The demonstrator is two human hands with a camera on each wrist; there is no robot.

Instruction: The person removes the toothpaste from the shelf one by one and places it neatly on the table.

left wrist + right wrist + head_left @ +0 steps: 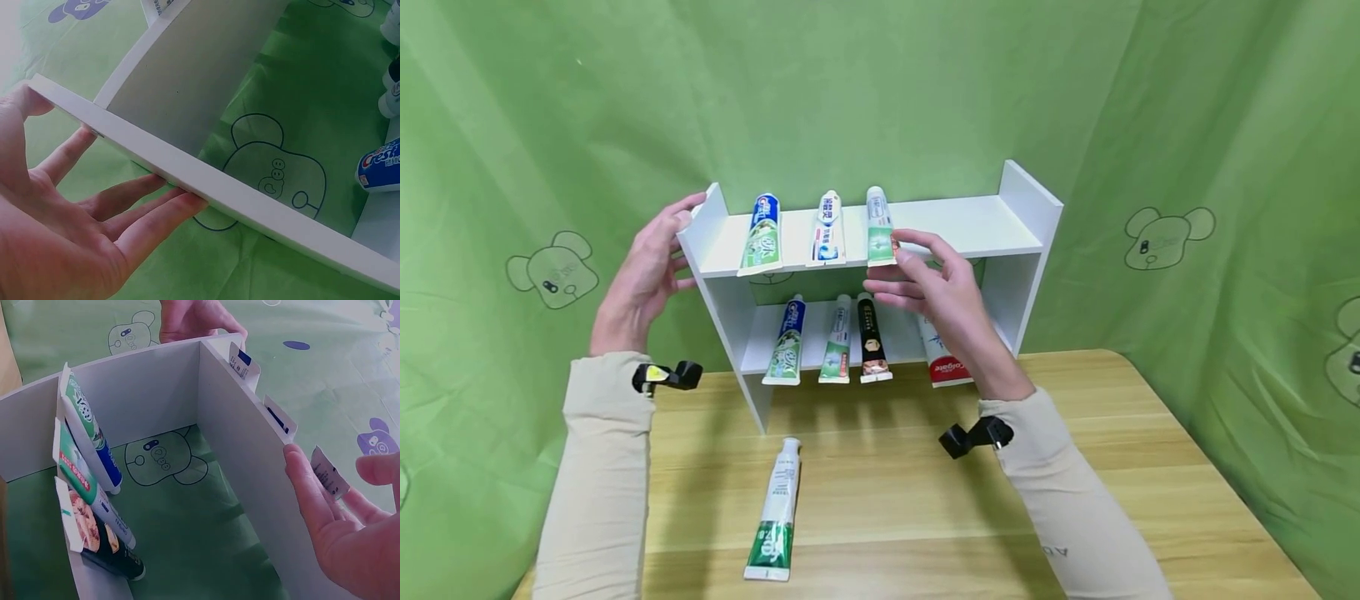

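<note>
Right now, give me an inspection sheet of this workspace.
Surface: wooden table, bare at right.
Job's things: white shelf; three tubes on top, four on the lower board.
Third top tube: right hand touches its end.
Clutter: one toothpaste tube lying on the table.
Grips: left hand flat against the shelf's left side; both open.
Cables: nothing seen.
Surroundings: green cloth backdrop with bear prints.

Left hand (69, 212) open, straight fingers (156, 215) against white shelf (206, 187) side panel, thumb at top edge; green cloth (300, 94) with bear drawing behind; Crest tube (378, 165) at right
</note>
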